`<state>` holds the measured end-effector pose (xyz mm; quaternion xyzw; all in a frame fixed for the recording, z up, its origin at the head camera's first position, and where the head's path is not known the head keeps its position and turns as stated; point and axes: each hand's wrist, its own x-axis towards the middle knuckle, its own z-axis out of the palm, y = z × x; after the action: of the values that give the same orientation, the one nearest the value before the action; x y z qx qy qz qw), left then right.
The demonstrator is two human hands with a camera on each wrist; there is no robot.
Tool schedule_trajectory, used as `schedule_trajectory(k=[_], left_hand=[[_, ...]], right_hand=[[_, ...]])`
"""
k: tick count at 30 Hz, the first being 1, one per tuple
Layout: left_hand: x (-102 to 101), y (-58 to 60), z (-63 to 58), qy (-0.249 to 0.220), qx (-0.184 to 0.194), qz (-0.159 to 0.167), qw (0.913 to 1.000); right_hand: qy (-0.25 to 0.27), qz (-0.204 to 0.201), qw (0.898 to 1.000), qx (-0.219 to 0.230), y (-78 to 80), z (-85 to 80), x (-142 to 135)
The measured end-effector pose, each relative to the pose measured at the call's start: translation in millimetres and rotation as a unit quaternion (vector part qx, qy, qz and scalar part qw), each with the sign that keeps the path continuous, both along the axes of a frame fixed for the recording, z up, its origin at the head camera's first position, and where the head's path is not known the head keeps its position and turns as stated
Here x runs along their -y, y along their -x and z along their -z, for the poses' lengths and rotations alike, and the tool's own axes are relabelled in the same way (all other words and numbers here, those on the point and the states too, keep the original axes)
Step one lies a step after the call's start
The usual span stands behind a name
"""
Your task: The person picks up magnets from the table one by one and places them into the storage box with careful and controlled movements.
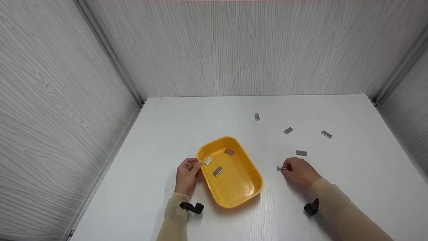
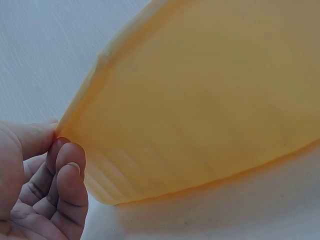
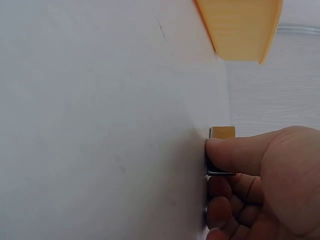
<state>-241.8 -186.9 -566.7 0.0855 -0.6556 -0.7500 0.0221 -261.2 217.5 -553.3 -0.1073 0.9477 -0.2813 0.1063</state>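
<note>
Held block: a small silvery metal block (image 1: 279,168), right of centre in the head view, its left end sticking out past the fingertips; in the right wrist view its upper end looks yellowish
Right hand: thumb and fingers of the right hand (image 1: 301,171) pinch that block just above or at the table; cannot tell whether the block touches it
Tray: a yellow tray (image 1: 235,187), just below the middle of the frame, turned at a slant
Left hand: the left hand (image 1: 186,175) pinches the tray's left rim, thumb on top, other fingers curled beneath
Blocks in the tray: three, one against the left wall (image 1: 208,160), one near the far end (image 1: 229,152), one nearer the middle (image 1: 218,171)
Loose blocks: four, at right of centre, well apart; the nearest (image 1: 301,153) lies just beyond the right hand
Markings on blocks: too small to tell
Sleeves: beige sleeves (image 1: 347,211) and black wristbands (image 1: 191,207) at the bottom
Table: white table (image 1: 167,134), pale wood-grain walls (image 1: 234,50) behind and at both sides
</note>
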Motion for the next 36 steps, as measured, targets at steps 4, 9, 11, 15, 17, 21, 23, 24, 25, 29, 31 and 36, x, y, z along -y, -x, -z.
schedule_trajectory(k=[4,9,11,15,17,21,23,24,25,29,31,36], left_hand=[[-0.6,0.4,1.4,-0.025,-0.013,0.0,0.9996],[0.1,0.3,2.4,-0.025,-0.008,0.0,0.9997],[0.6,0.3,2.3,-0.021,-0.004,-0.002,0.9998],[0.6,1.0,1.6,-0.027,-0.004,-0.006,0.9996],[0.3,1.2,1.3,-0.025,-0.002,-0.006,0.9997],[-0.4,0.4,0.9,-0.016,0.0,-0.003,0.9999],[-0.7,0.2,1.0,-0.012,0.0,-0.002,0.9999],[-0.7,0.0,0.7,-0.011,0.0,-0.002,0.9999],[-0.7,0.1,0.9,-0.011,-0.001,-0.002,0.9999],[-0.9,0.5,0.7,-0.003,-0.002,0.0,1.0],[-0.7,1.2,1.3,0.012,-0.012,0.001,0.9999],[-0.3,0.3,-1.8,0.038,-0.026,0.003,0.9989]], right_hand=[[0.001,-0.003,1.0,-0.007,-1.6,-0.5,-1.0],[-0.003,0.0,1.0,-0.003,-2.8,-4.4,-1.9],[-0.004,0.004,1.0,0.002,-2.8,-6.5,-2.4],[-0.007,0.009,1.0,0.008,-2.5,-10.9,-3.5],[-0.01,0.008,1.0,0.009,-2.3,-12.4,-4.0],[-0.018,-0.003,1.0,0.001,-2.5,-13.6,-5.1],[-0.021,-0.007,1.0,-0.008,-2.6,-14.2,-4.9],[-0.022,-0.011,1.0,-0.013,-2.8,-14.3,-5.0],[-0.023,-0.013,1.0,-0.017,-2.9,-14.4,-4.9],[-0.034,-0.011,0.999,-0.024,-4.3,-13.9,-3.8],[-0.044,-0.012,0.999,-0.029,-5.0,-13.1,-3.2],[-0.075,-0.02,0.995,-0.058,-6.4,-13.3,0.2]])
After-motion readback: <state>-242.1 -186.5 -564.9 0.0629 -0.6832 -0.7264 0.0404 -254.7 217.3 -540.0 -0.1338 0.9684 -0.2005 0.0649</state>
